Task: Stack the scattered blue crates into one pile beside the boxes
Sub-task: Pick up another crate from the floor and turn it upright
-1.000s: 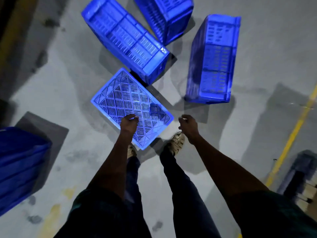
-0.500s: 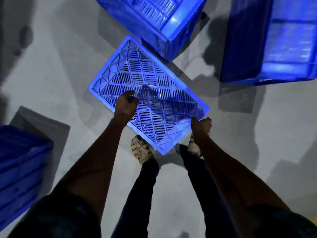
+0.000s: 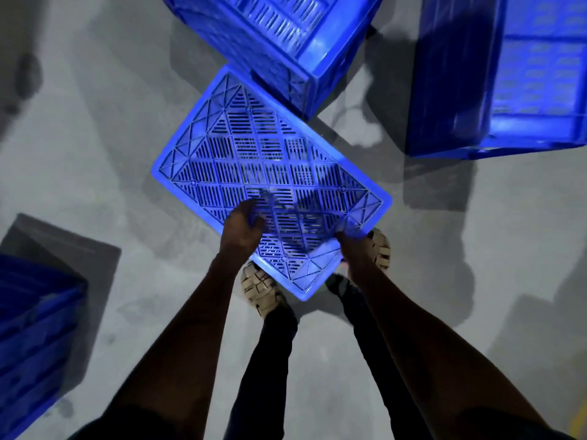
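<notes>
Grey concrete floor (image 3: pixel 95 128) lay under everything; a crate at top right (image 3: pixel 508 74) and another at top centre (image 3: pixel 279 36) lay tipped w/ slatted sides showing; a third crate (image 3: pixel 28 331) sat at left edge, well apart; the upturned crate (image 3: pixel 270 182) lay btwn them, slatted base up, far corner just beside the top-centre crate, near corner over the person's sandals (image 3: pixel 259 289); left hand (image 3: pixel 241 228) had its grip curled on the base near the close edge; right hand (image 3: pixel 352 249) gripped the near right edge, fingers hidden beneath.
</notes>
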